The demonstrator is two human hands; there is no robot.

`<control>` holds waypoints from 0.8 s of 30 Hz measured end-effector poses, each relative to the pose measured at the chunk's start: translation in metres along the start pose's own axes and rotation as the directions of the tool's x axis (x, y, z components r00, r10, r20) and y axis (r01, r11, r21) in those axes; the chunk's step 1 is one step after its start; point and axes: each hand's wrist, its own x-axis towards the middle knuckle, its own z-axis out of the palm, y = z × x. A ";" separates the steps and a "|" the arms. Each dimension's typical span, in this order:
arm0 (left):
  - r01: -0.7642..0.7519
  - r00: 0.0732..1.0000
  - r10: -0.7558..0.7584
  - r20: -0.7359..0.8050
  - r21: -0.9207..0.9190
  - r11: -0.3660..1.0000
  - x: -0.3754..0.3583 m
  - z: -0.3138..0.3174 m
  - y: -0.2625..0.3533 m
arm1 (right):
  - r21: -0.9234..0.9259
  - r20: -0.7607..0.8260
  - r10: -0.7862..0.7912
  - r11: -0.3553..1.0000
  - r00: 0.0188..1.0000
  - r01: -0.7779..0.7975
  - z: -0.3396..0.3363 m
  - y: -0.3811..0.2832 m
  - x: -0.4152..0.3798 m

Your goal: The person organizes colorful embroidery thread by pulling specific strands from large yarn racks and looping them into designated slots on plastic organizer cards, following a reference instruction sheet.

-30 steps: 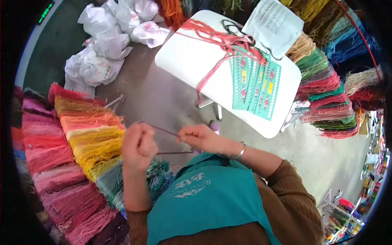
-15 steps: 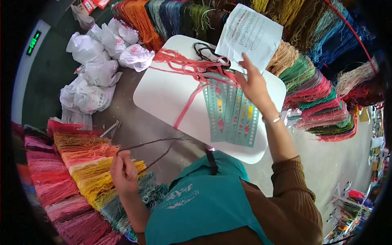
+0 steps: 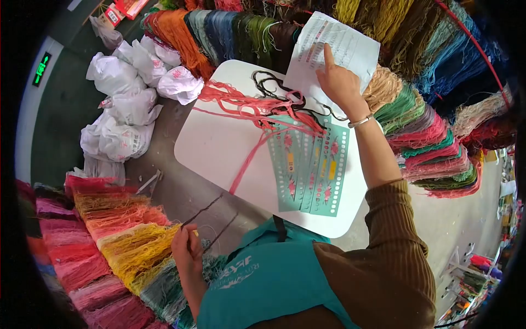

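My left hand is closed around a dark strand of thread above the yellow yarn at the lower left. The strand's ends stretch off toward the stool. My right hand rests its outstretched index finger on a printed sheet of paper and holds nothing. Under that sheet lies part of a white stool top. Pink threads and black threads lie across it. They partly cover green punched thread cards printed with flowers.
Bundles of coloured yarn hang at the back and right. More yarn spreads at the lower left. White plastic bags are piled on the floor left of the stool.
My right hand has moved up onto the paper, its index finger now touching the print. My left hand has shifted right and down, still with the dark thread.
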 end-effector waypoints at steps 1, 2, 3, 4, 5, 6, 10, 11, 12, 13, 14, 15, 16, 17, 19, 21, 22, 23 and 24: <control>0.008 1.000 -0.008 -0.004 -0.008 1.000 0.001 -0.001 0.000 | -0.006 0.003 0.006 1.000 1.000 -0.006 0.001 0.001 0.002; 0.016 1.000 -0.016 -0.008 -0.017 1.000 0.002 -0.001 0.000 | -0.012 0.006 0.012 1.000 1.000 -0.012 0.001 0.002 0.003; 0.014 1.000 -0.014 -0.008 -0.018 1.000 0.003 0.001 0.001 | -0.014 0.016 0.021 1.000 1.000 -0.021 0.001 0.002 0.003; 0.011 1.000 -0.011 -0.008 -0.020 1.000 0.002 0.002 0.002 | -0.017 0.026 0.029 0.999 0.999 -0.029 0.001 0.003 0.004; 0.009 1.000 -0.009 -0.007 -0.022 1.000 0.003 0.003 0.003 | -0.020 0.035 0.038 0.999 0.999 -0.037 0.000 0.003 0.004; 0.007 1.000 -0.007 -0.007 -0.029 1.000 0.003 0.003 0.003 | -0.018 0.045 0.048 0.999 0.998 -0.047 0.000 0.003 0.004; 0.009 1.000 -0.009 -0.007 -0.052 0.999 0.005 0.000 0.002 | -0.019 0.079 0.077 0.997 0.994 -0.076 -0.002 0.003 0.004; 0.012 1.000 -0.012 -0.005 -0.057 0.998 0.006 -0.002 0.002 | -0.022 0.087 0.083 0.996 0.993 -0.081 -0.003 0.003 0.003; -0.002 1.000 0.003 0.014 -0.054 0.999 0.006 -0.003 0.000 | -0.028 0.104 0.088 0.996 0.991 -0.086 -0.005 0.002 0.003; -0.016 0.999 0.018 0.033 -0.052 0.999 0.007 -0.005 -0.001 | -0.035 0.120 0.094 0.995 0.988 -0.090 -0.008 0.000 0.002; -0.029 0.998 0.032 0.052 -0.050 0.998 0.007 -0.005 -0.003 | -0.043 0.137 0.099 0.995 0.986 -0.094 -0.010 -0.001 0.002; -0.026 0.999 0.028 0.025 -0.056 0.998 0.008 -0.004 -0.005 | -0.041 0.137 0.104 0.994 0.985 -0.099 -0.010 -0.002 0.001; -0.023 1.000 0.023 -0.002 -0.063 0.998 0.009 -0.001 -0.006 | -0.039 0.137 0.107 0.994 0.985 -0.103 -0.010 -0.002 0.001; -0.022 0.999 0.020 -0.029 -0.070 0.997 0.010 0.002 -0.006 | -0.036 0.136 0.110 0.994 0.984 -0.106 -0.010 -0.003 0.000; -0.018 0.999 0.014 -0.042 -0.099 0.995 0.009 0.009 -0.007 | -0.009 0.104 0.105 0.994 0.989 -0.105 -0.003 0.000 0.001; -0.021 0.999 0.017 -0.036 -0.114 0.993 0.010 0.012 -0.007 | 0.007 0.088 0.108 0.994 0.990 -0.109 -0.001 0.001 0.001; -0.026 0.999 0.023 -0.023 -0.115 0.993 0.011 0.012 -0.008 | 0.009 0.089 0.112 0.993 0.990 -0.114 -0.002 0.000 0.001; -0.030 1.000 0.029 -0.011 -0.116 0.993 0.011 0.012 -0.009 | 0.012 0.090 0.117 0.993 0.989 -0.118 -0.002 0.000 0.001; -0.031 0.999 0.032 0.007 -0.099 0.995 0.012 0.012 -0.008 | 0.010 0.088 0.114 0.993 0.990 -0.115 -0.003 0.000 0.000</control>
